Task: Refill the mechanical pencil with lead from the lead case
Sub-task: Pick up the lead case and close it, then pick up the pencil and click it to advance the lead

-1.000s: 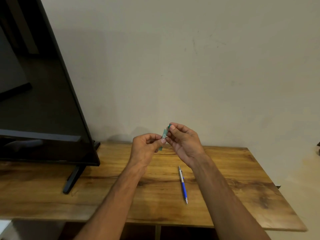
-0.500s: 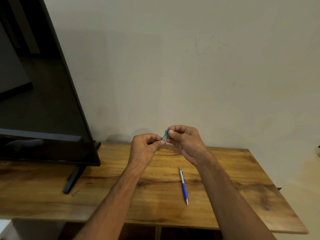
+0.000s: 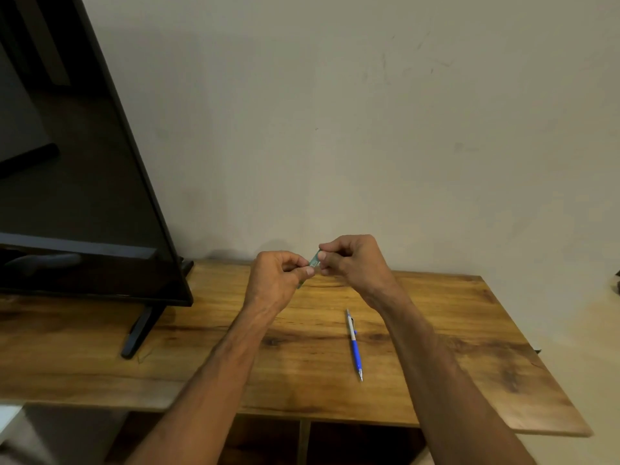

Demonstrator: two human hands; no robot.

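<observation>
A small teal lead case (image 3: 314, 262) is held in the air above the back of the wooden table (image 3: 469, 330). My left hand (image 3: 278, 280) pinches its lower part and my right hand (image 3: 352, 263) pinches its upper end; my fingers hide most of the case. A blue and white mechanical pencil (image 3: 354, 344) lies on the table in front of my hands, between my forearms, its metal tip pointing toward me. Neither hand touches the pencil.
A large black TV screen (image 3: 84, 182) stands at the left on a black foot (image 3: 137, 330). A plain wall rises right behind the table. The table's right edge and near edge lie close by, with open shelf space below.
Both hands have kept the lead case and lowered it slightly. My right fingers have closed further over its upper end. The pencil has not moved.
</observation>
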